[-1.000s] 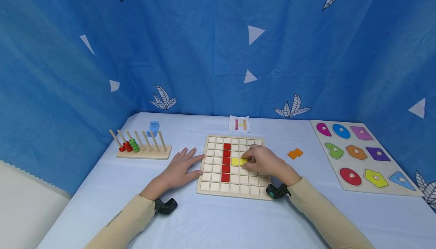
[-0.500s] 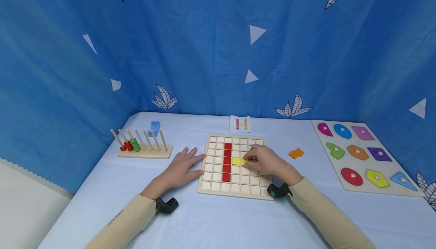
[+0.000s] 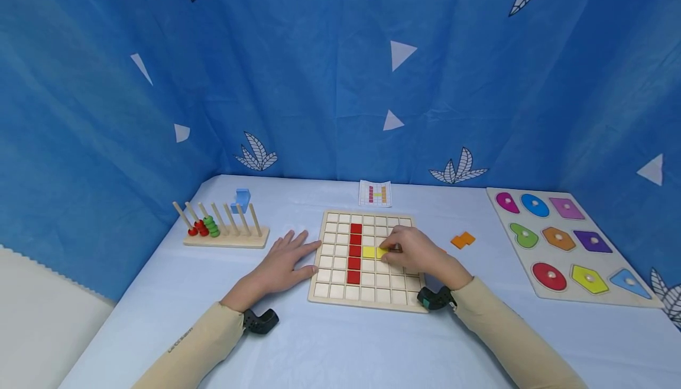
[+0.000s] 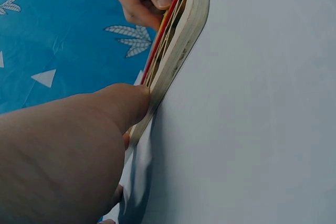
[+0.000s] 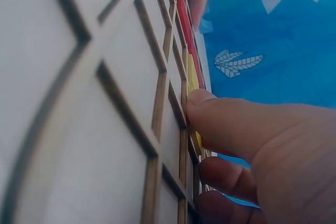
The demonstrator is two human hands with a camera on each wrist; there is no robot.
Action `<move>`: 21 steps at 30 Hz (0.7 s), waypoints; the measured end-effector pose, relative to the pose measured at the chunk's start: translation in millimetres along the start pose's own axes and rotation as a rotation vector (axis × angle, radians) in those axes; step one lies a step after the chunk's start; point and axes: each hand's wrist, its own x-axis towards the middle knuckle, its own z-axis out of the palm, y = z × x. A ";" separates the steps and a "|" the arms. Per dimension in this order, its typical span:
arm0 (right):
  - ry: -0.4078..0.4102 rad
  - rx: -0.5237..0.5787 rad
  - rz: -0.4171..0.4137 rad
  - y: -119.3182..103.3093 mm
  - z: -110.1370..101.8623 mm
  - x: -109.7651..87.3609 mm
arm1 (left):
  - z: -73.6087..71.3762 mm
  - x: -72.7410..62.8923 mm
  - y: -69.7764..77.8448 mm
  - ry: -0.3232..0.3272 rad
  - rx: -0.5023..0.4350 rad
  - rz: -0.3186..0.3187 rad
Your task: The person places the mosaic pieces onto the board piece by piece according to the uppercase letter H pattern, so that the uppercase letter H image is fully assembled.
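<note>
A square wooden grid board lies on the table, with several red square tiles forming a column in its cells. Right of that column sits a yellow tile. A second yellow tile beside it is pinched by the thumb and fingers of my right hand, which partly covers it. In the right wrist view the thumb presses against the yellow. My left hand rests spread on the table, its thumb and index fingertips right at the board's left edge.
Two orange tiles lie right of the board. Behind it is a small pattern card. A peg stand with red and green beads and a blue block stand at left. A knobbed shape puzzle lies at right.
</note>
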 end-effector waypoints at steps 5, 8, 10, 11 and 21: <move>-0.010 0.001 0.009 -0.8 -0.7 0.0 | -0.4 -0.1 0.3 0.005 0.002 0.005; -0.013 -0.001 0.003 -1.7 -1.6 -0.1 | -1.3 -0.6 1.0 0.010 0.003 0.004; -0.013 0.000 0.003 -2.4 -2.2 0.0 | -1.6 -0.9 1.4 0.009 0.001 0.001; -0.013 0.000 0.004 -2.5 -2.3 0.1 | -1.6 -1.0 1.5 0.008 -0.001 0.001; -0.016 0.028 0.024 2.5 -7.8 -3.0 | -0.7 -0.9 0.2 0.007 -0.005 0.010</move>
